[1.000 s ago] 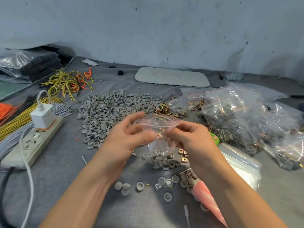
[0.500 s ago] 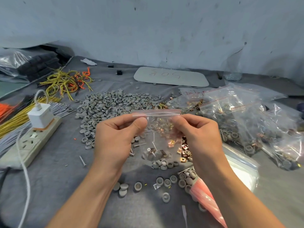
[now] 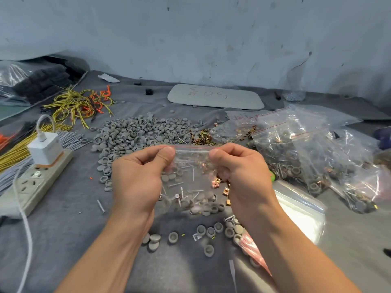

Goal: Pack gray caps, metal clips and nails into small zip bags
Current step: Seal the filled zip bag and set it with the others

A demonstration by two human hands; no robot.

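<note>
Together, the left hand (image 3: 137, 178) and right hand (image 3: 243, 176) are pinching the zip bag (image 3: 190, 166) by its top corners above the table (image 3: 63, 218).

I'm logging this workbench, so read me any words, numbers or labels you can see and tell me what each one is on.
"505", or maybe "SOS": handwritten on the pale flat board at the back; a scribble beside it is unreadable.
Pink writing on a clear bag lying flat at back right: too blurred to read.
Held zip bag, power strip, charger: no text I can read.
</note>
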